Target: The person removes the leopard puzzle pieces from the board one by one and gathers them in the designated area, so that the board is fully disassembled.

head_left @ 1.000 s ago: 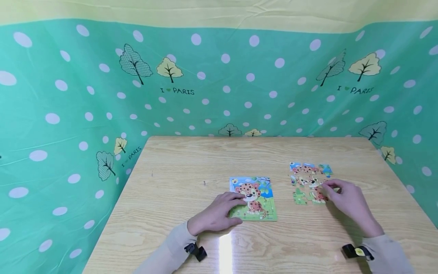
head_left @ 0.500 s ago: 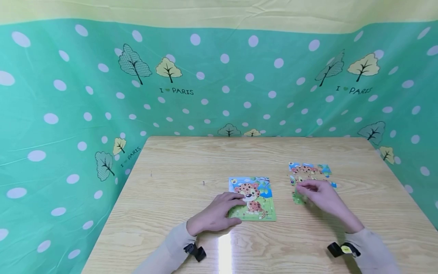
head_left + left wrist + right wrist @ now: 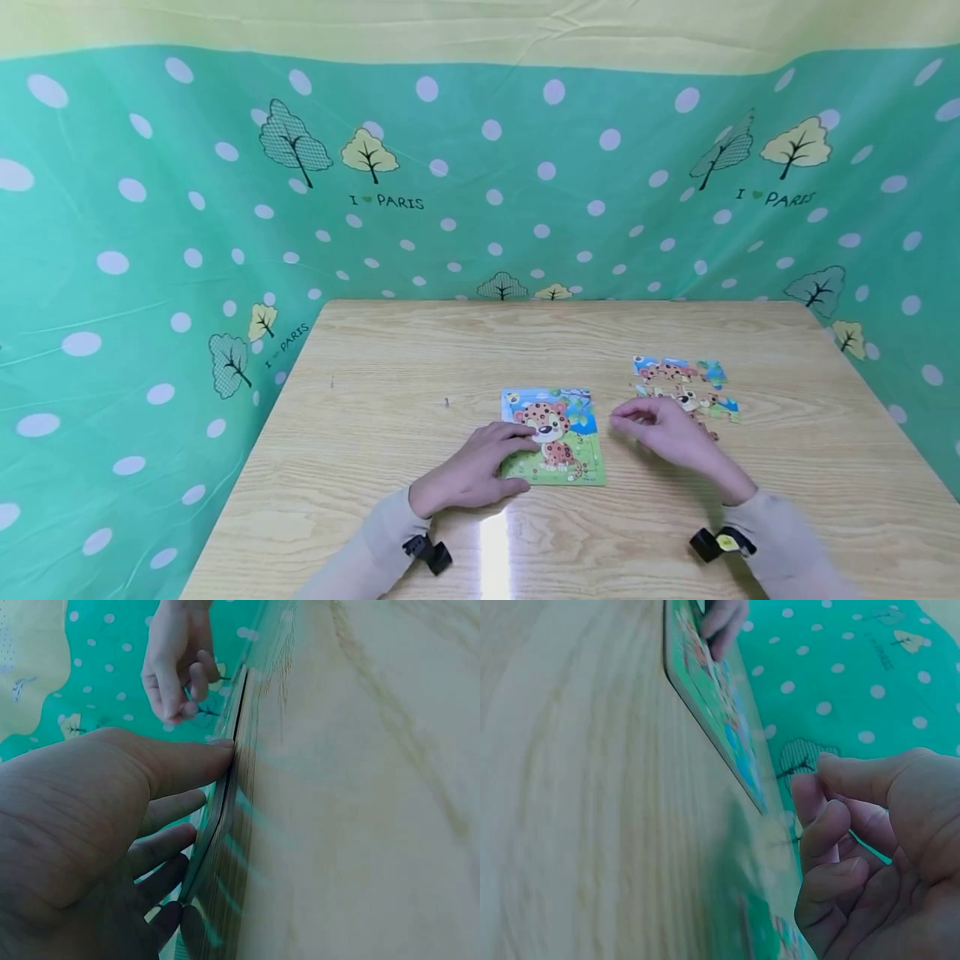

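Note:
A flat square puzzle board (image 3: 567, 463) with a spotted leopard cub picture lies in the middle of the table. My left hand (image 3: 483, 458) rests on its left side, fingertips on the picture and thumb at the near edge. In the left wrist view, that hand's fingers (image 3: 166, 844) lie along the board's edge. Between the board and a group of loose puzzle pieces (image 3: 680, 368) is my right hand (image 3: 667, 433), raised over the table. Its fingers are loosely bent, thumb and index tips close together, with nothing visible between them. It hides some pieces from the head view.
The loose pieces lie in rows on the right, roughly forming the same cub picture, with a green and blue piece (image 3: 726, 408) at their right side. A green dotted cloth (image 3: 450, 167) surrounds the wooden table (image 3: 360, 450). Each wrist wears a small camera.
My right hand has moved left from the right side of the loose pieces toward the board, uncovering the green and blue piece. The left hand has stayed on the board.

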`<act>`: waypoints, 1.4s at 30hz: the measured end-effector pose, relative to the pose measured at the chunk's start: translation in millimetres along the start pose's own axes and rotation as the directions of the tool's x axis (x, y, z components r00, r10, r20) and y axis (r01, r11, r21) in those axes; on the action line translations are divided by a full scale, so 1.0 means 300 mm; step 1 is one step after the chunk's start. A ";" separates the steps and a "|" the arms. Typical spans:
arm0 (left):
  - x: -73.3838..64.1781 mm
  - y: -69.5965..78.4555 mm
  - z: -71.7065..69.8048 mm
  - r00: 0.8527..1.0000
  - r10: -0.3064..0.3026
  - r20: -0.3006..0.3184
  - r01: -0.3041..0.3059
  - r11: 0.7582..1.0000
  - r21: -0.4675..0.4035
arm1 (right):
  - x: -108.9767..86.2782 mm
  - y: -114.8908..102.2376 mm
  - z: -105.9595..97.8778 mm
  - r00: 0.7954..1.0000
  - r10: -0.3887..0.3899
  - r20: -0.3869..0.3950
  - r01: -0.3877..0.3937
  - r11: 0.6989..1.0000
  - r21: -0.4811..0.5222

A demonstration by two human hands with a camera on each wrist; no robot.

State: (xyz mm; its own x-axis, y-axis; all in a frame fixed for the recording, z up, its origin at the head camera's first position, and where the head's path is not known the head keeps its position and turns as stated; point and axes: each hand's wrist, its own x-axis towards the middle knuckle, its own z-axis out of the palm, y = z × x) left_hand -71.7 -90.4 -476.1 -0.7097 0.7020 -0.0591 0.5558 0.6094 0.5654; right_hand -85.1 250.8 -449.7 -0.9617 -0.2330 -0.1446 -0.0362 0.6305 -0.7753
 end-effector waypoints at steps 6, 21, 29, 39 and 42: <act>-0.001 0.000 0.000 1.000 -0.001 0.005 0.001 1.000 -0.002 | 0.016 -0.015 0.045 0.994 -0.068 0.091 0.066 0.998 0.022; -0.002 -0.003 0.001 1.000 0.002 0.003 -0.002 1.000 -0.004 | 0.022 -0.044 0.102 0.957 -0.077 0.280 0.082 0.997 -0.007; -0.005 -0.001 -0.001 1.000 0.003 0.008 -0.003 1.000 -0.011 | 0.026 -0.051 0.107 0.958 -0.062 0.280 0.069 0.997 -0.016; -0.001 -0.007 0.002 1.000 0.015 0.009 -0.015 1.000 -0.009 | 0.029 -0.039 0.105 0.953 -0.100 0.286 0.117 0.992 -0.042; -0.001 -0.007 0.000 1.000 0.015 0.010 -0.015 1.000 -0.011 | 0.031 -0.035 0.102 0.953 -0.103 0.287 0.121 0.991 -0.048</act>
State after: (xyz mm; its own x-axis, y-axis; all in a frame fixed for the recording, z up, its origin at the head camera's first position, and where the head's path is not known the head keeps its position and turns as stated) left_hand -72.6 -91.8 -477.3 -0.6968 0.7149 -0.0583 0.5617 0.5944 0.5755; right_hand -85.3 219.4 -461.7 -0.8344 -0.4988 -0.2344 -0.1655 0.6324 -0.7567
